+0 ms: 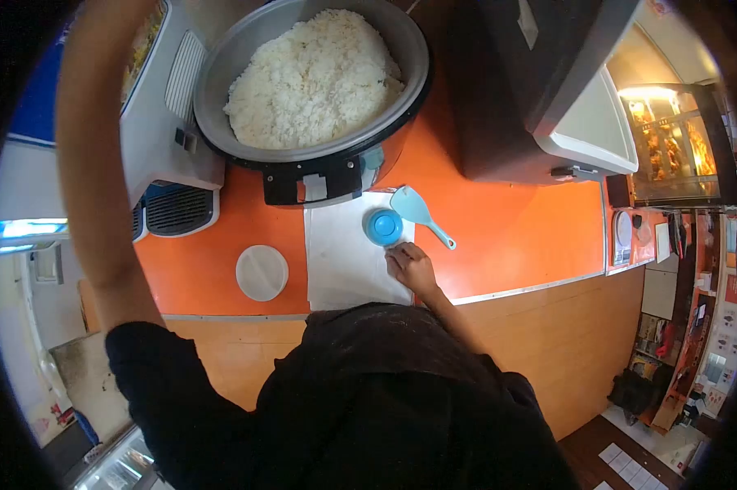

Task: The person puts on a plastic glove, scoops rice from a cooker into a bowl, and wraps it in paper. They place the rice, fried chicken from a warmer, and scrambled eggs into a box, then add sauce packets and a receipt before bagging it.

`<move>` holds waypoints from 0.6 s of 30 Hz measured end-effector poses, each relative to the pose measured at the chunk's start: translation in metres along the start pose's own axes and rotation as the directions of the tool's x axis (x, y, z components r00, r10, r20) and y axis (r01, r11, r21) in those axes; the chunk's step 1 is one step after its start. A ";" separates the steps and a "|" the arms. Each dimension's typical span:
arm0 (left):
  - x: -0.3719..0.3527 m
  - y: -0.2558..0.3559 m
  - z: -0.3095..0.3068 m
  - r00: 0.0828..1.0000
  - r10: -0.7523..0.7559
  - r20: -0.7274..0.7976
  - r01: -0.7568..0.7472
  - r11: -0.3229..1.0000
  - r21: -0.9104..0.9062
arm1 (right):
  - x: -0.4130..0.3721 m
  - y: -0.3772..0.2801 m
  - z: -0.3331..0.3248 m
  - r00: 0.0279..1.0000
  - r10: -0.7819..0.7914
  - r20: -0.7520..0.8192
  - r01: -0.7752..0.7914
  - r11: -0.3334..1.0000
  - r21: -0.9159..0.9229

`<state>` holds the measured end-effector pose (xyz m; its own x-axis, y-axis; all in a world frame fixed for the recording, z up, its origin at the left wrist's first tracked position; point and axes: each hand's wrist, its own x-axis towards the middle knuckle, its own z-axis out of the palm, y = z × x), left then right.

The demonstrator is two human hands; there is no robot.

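My right hand (411, 268) rests at the right edge of white paper sheets (344, 273), with its fingers curled together; whatever they may hold is hidden. Just above it on the paper sits a small round blue cup or mould (384, 227). Beside the cup lies a light-blue rice paddle (416, 210), its handle pointing down to the right. My left arm stretches up along the left side, and its hand is out of view. Past the paper stands a rice cooker (208, 90) with its pot full of cooked white rice (315, 82).
A round white lid or disc (261, 273) lies on the orange counter (515, 237) left of the paper. A white appliance (160, 122) borders the cooker on the left. At the right stand a large dark box-like unit (499, 98) and, farther off, a lit glass food cabinet (670, 147).
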<state>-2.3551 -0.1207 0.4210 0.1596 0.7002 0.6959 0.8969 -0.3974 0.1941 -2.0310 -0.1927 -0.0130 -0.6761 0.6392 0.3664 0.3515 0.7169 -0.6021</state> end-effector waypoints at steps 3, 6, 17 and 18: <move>-0.049 0.068 0.002 0.991 0.124 -0.052 -0.129 0.985 -0.116 | -0.001 0.002 0.002 0.994 -0.105 0.002 0.105 0.991 -0.084; -0.109 0.109 0.046 0.977 0.053 0.208 0.002 0.967 -0.256 | -0.001 0.004 0.008 0.984 -0.169 0.052 0.174 0.974 -0.141; -0.303 0.087 0.238 0.657 -0.349 0.668 0.461 0.888 0.010 | -0.013 0.066 -0.088 0.749 0.443 -0.493 -0.499 0.867 0.020; -0.309 0.085 0.246 0.664 -0.329 0.672 0.458 0.889 -0.018 | -0.008 0.064 -0.090 0.839 0.376 -0.394 -0.407 0.913 0.004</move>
<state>-2.2269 -0.2251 0.0527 0.0882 0.9939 -0.0665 0.8627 -0.0428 0.5040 -1.9445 -0.1271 0.0097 -0.1801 0.9153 0.3602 0.5936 0.3932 -0.7022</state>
